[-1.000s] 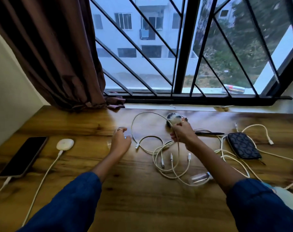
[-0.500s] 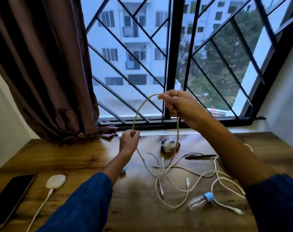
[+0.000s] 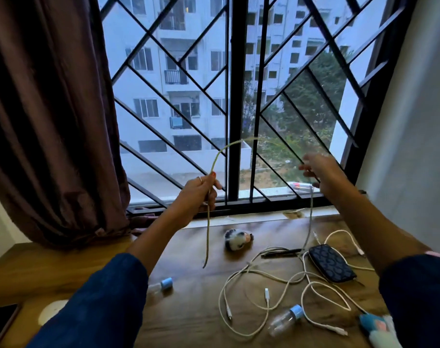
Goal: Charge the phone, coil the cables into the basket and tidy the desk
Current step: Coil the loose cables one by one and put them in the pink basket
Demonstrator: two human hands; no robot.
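My left hand [image 3: 198,194] and right hand [image 3: 316,172] pinch one cable [image 3: 220,153] above the tangle [image 3: 284,285]; its trailing end could snag there and drag the bottle [image 3: 286,320].

My left hand [image 3: 200,190] and right hand [image 3: 319,172] pinch a pale, matt cord [image 3: 208,222] that looks smooth and rubbery. Below them the brown wooden counter [image 3: 193,310] shows a streaked grain under a soft sheen that catches the window light. The tangled white cables [image 3: 284,282] on it look like smooth plastic, slightly glossy. The dark patterned pouch [image 3: 331,266] seems a textured fabric or leatherette; I cannot tell which. Two small clear plastic bottles with light blue caps [image 3: 285,320] look shiny. The little black-and-white ball [image 3: 236,241] looks fuzzy. My dark blue sleeves [image 3: 95,310] are matt cloth, and the brown curtain [image 3: 50,121] is heavy, faintly lustrous fabric. The black window grille [image 3: 234,96] looks like painted metal.
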